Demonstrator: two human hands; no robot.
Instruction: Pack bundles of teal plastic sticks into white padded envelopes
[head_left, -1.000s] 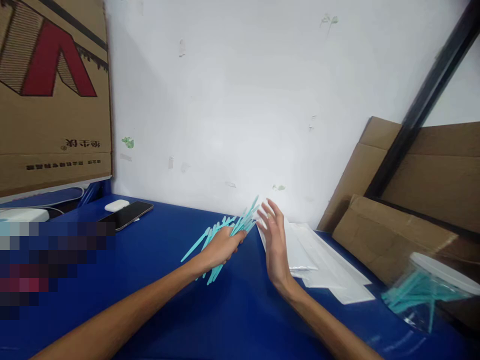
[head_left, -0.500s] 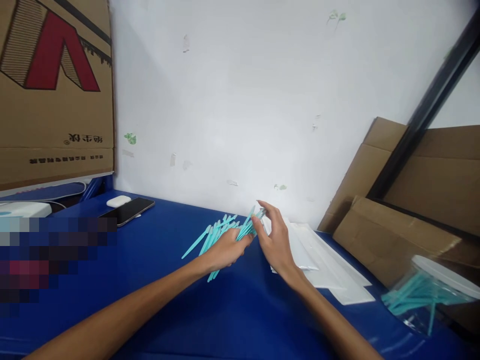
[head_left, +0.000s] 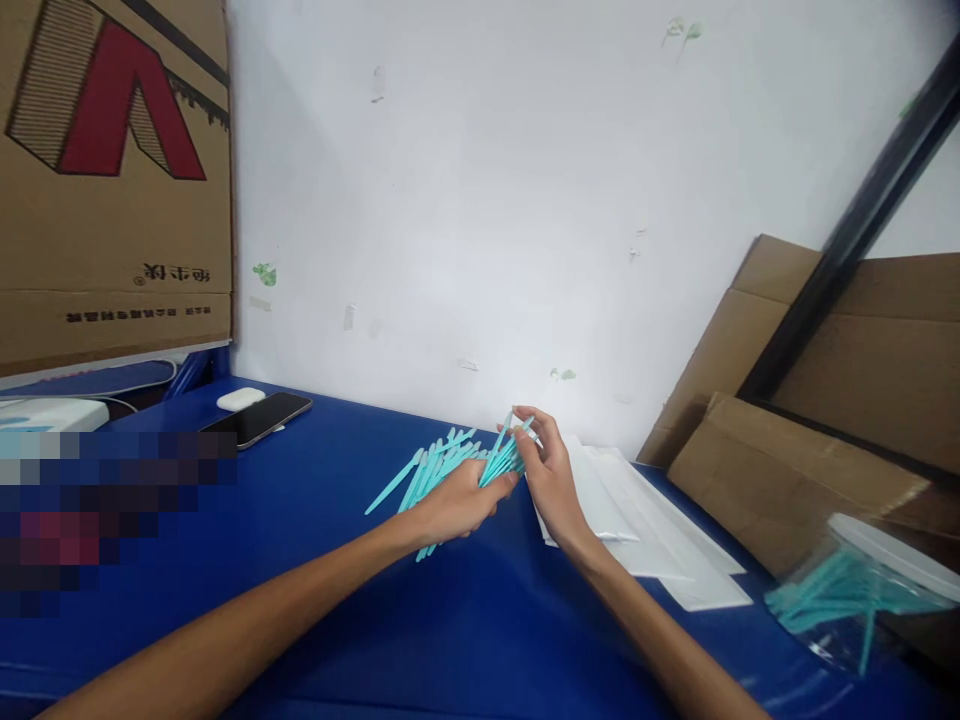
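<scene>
My left hand (head_left: 457, 503) is closed around a bunch of slim turquoise sticks (head_left: 498, 458) with pale tips, which point up and to the right. At the upper end of that bunch is my right hand (head_left: 551, 470), its thumb and curved fingers gripping at the tips; exactly how many it grips is hidden. Behind and to the left of my left hand, a loose pile of the same turquoise sticks (head_left: 391, 483) lies on the blue table (head_left: 315, 560), partly covered by the hand.
White flat packets (head_left: 660, 530) lie right of my right hand. A clear jar (head_left: 847, 600) with a white lid holds more turquoise sticks at the far right. A phone (head_left: 266, 418) and a white case (head_left: 240, 399) sit at left. Cardboard (head_left: 795, 480) leans behind the jar.
The bunch in my left hand has shifted slightly, its tips more fanned out. My right thumb and fingers have moved a little at the tips. The loose pile looks the same.
</scene>
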